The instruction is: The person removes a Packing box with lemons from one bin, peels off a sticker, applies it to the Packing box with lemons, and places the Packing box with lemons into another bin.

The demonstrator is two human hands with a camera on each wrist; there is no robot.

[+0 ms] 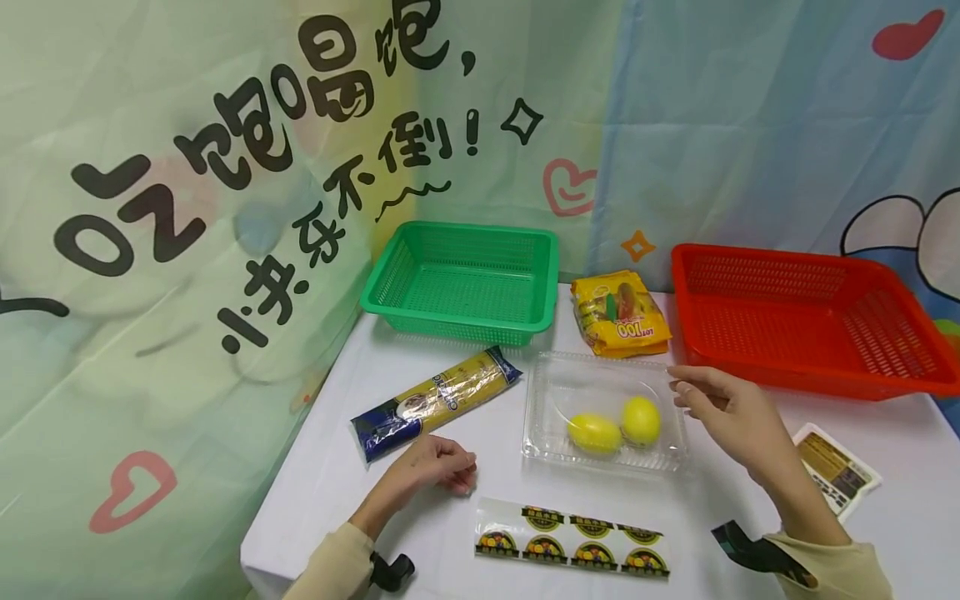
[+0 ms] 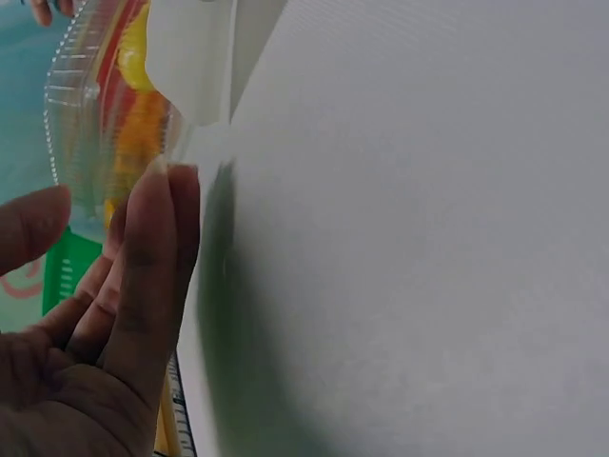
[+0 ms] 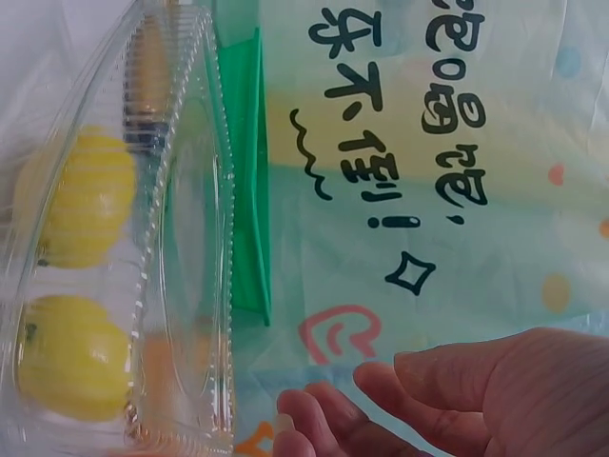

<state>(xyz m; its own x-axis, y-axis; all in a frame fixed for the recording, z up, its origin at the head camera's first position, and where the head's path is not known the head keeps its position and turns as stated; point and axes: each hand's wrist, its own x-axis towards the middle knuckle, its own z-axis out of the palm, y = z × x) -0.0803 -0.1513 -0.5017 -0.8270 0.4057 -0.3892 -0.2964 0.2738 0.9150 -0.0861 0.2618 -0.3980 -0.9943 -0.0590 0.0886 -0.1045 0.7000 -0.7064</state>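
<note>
A clear, shallow plastic clamshell box (image 1: 604, 414) lies in the middle of the white counter (image 1: 750, 500), with two yellow lemons (image 1: 617, 427) side by side in its near half. The right hand (image 1: 723, 410) hovers at the box's right edge, its fingers relaxed and slightly bent toward the far right corner; the grip is apart and holds nothing (whether the fingertips actually touch the rim cannot be told from the head view, and the right wrist view shows the fingers (image 3: 324, 419) just beside the ribbed wall of the box). The left hand (image 1: 437, 463) rests on the counter to the left of the box, well apart from it, fingers loosely curled with the tips down on the white surface, nothing in its grip.

Just beyond the left hand lies a long blue-and-yellow packet of spaghetti (image 1: 435, 402), set at a slant. In front of the box, near the counter's front edge, is a clear strip of round dark labels (image 1: 572, 550). Behind the box sits a yellow snack bag (image 1: 619, 313), between a green plastic mesh basket (image 1: 465, 279) and a red plastic mesh basket (image 1: 806, 317). A small white-edged printed packet (image 1: 835, 467) lies to the right of the right forearm.
</note>
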